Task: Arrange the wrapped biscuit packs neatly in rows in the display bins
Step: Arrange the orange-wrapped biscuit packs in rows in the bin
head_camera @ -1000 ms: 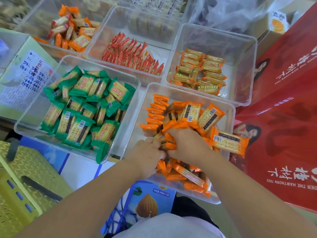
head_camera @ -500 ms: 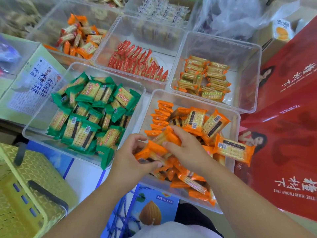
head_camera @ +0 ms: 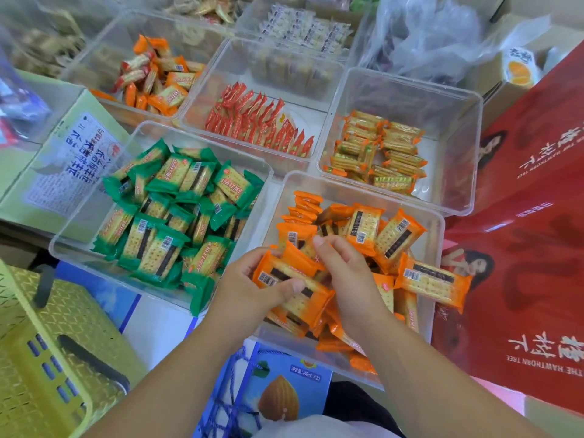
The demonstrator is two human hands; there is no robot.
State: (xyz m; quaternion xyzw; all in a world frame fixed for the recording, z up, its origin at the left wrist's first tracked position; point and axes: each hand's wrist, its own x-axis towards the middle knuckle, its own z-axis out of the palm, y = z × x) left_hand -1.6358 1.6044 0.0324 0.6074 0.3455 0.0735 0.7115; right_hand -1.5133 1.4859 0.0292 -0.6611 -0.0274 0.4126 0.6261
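**Orange biscuit packs being gathered over the nearest clear bin.** A small bundle of orange packs [head_camera: 292, 281] is gripped in the left hand [head_camera: 249, 287], with the thumb laid across the top wrapper beside its barcode. The far end of the same bundle is held by the curled fingers of the right hand [head_camera: 349, 279]; the bundle is raised just above the near left part of the bin [head_camera: 363, 192]. A short upright row of orange packs [head_camera: 303, 207] is seen at the far left corner of this bin, while loose orange packs [head_camera: 398, 235] are heaped across the rest, one overhanging the right edge. Green packs [head_camera: 170, 222] are piled in the neighbouring bin [head_camera: 57, 245] to the left. Red packs [head_camera: 252, 121] and yellow packs [head_camera: 379, 153] are kept in the bins behind. A yellow basket [head_camera: 38, 358] and a red carton [head_camera: 521, 248] flank the bins.
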